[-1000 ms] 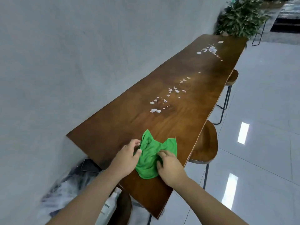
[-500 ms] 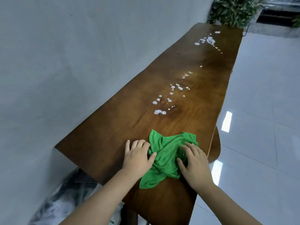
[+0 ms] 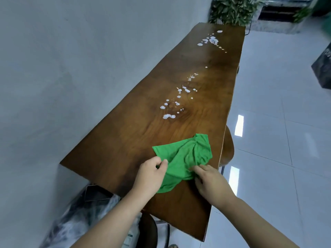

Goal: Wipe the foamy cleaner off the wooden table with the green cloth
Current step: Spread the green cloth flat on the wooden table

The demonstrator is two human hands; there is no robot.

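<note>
Head view: rumpled green cloth [image 3: 186, 158], glossy wood.

It looks like a cafe or office lounge: a long, narrow wooden table [image 3: 179, 133] set against a plain grey wall [image 3: 71, 68], round wooden stools [image 3: 228, 149] tucked beneath, glossy white floor tiles [image 3: 268, 122], and a leafy potted plant [image 3: 232, 9] at the far end.

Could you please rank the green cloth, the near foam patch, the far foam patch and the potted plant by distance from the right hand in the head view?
1. green cloth, under the right hand
2. near foam patch, mid-table
3. far foam patch, far end
4. potted plant, beyond the table
</note>
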